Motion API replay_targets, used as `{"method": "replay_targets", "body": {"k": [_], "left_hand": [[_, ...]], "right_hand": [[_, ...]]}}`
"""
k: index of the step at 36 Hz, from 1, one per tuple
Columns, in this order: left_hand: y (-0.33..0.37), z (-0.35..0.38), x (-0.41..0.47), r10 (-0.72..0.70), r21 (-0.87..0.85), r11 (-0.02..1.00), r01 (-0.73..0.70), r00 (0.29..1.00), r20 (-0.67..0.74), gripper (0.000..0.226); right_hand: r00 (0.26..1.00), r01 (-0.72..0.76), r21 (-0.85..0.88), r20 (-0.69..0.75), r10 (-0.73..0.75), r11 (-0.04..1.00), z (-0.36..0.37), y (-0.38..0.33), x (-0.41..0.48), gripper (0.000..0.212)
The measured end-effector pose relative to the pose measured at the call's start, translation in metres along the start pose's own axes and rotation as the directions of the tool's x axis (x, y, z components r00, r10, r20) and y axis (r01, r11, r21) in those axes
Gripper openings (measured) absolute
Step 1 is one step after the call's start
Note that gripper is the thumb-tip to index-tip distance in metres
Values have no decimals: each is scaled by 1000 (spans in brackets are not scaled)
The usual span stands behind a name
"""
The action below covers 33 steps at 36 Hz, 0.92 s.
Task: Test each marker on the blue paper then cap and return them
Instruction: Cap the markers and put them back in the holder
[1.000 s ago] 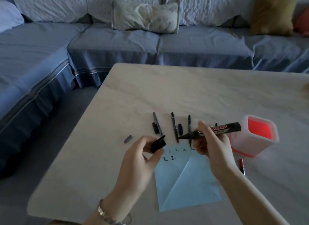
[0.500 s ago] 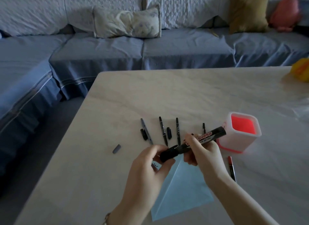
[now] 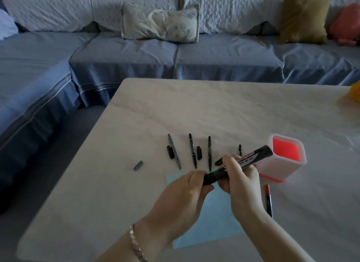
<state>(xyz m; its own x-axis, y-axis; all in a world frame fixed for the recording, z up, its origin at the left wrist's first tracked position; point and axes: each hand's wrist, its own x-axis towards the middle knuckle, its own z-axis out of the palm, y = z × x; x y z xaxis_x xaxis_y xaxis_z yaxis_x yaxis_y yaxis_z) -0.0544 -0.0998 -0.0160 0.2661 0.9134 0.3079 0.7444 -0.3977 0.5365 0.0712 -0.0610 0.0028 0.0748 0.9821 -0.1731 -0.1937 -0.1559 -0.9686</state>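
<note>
My right hand [image 3: 241,179] grips a thick black whiteboard marker [image 3: 251,157] by its barrel, its rear end pointing up and right. My left hand [image 3: 187,195] pinches the black cap [image 3: 211,178], which sits on the marker's tip. Both hands hover over the blue paper [image 3: 214,218], which they largely hide. Several thin black pens [image 3: 191,150] lie uncapped in a row beyond the paper, with loose black caps [image 3: 199,153] among them. The pink-and-white pen holder [image 3: 282,158] stands to the right.
A grey cap [image 3: 138,165] lies alone to the left on the pale table [image 3: 214,109]. A red-and-black pen [image 3: 268,200] rests by my right wrist. A yellow object [image 3: 355,92] sits at the table's right edge. A blue sofa with cushions wraps round behind.
The cap, held apart in my left hand a second ago, now sits on the marker's tip. Both hands have come together over the paper.
</note>
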Motion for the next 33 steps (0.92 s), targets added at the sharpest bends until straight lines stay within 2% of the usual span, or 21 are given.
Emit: {"method": "replay_targets", "body": {"k": [2,7,11,14,18,20,23,24,26,28,31,33], "left_hand": [[3,-3,1,19,-48,999,-20,999,-30,45],[8,-17,3,59,-64,996,-64,995,-81,18],[8,-20,-2,40,-92,995,-45,998,-56,22],[7,-20,-4,-7,-104,995,5,1000,-12,36],[7,-23,-4,-94,-209,973,103,994,53,31],[3,-23,-1,-171,-287,935,210,973,154,24],[-13,-13,4,-332,-342,822,456,871,363,21],[-19,-9,4,-375,-315,800,510,836,400,21],[-30,-4,6,-423,-265,794,546,811,405,19],[-37,-4,10,-446,-251,801,544,821,357,16],[-41,-11,15,-421,-174,874,455,885,200,11],[-42,-18,15,-395,-131,908,397,918,48,12]], "right_hand": [[999,35,38,13,-36,999,1,-2,-3,56],[995,88,125,26,-92,988,6,-7,-8,58],[994,97,159,31,-103,983,9,-4,-12,58],[996,83,169,25,-89,982,10,2,-13,58],[998,51,182,30,-57,982,12,7,-11,60],[1000,8,179,19,-12,984,12,14,-8,56],[994,-110,71,31,108,991,10,34,3,43],[986,-163,-1,44,163,987,9,41,8,42],[961,-251,-128,86,263,959,6,53,18,41],[932,-307,-213,132,339,928,4,54,24,42],[910,-335,-354,119,397,873,-3,41,28,49],[926,-240,-554,116,360,797,-13,27,30,51]]}}
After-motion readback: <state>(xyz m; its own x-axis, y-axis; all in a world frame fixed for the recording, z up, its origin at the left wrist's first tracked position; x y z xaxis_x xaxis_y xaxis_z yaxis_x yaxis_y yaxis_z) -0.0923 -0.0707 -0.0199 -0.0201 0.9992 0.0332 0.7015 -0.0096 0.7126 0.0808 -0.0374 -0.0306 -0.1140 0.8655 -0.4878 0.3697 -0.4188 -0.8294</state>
